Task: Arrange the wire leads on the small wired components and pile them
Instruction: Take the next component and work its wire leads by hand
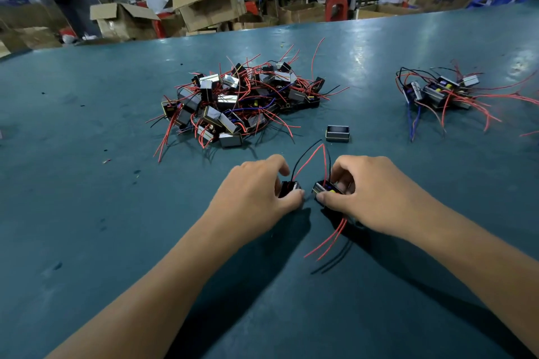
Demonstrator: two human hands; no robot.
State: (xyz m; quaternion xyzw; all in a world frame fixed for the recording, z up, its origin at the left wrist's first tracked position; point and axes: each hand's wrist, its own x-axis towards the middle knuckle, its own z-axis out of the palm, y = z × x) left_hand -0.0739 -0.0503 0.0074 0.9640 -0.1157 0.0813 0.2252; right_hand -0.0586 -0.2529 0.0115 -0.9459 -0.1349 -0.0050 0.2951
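Two small black wired components sit low at frame centre on the teal table (87, 213), red and black leads trailing: left hand (256, 192) pinches one (288, 189), right hand (370, 192) the other (325, 189) (fingers curled tight).

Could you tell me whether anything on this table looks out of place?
One small grey rectangular metal casing lies alone on the teal table, apart from both wired piles, with no wire leads visible.
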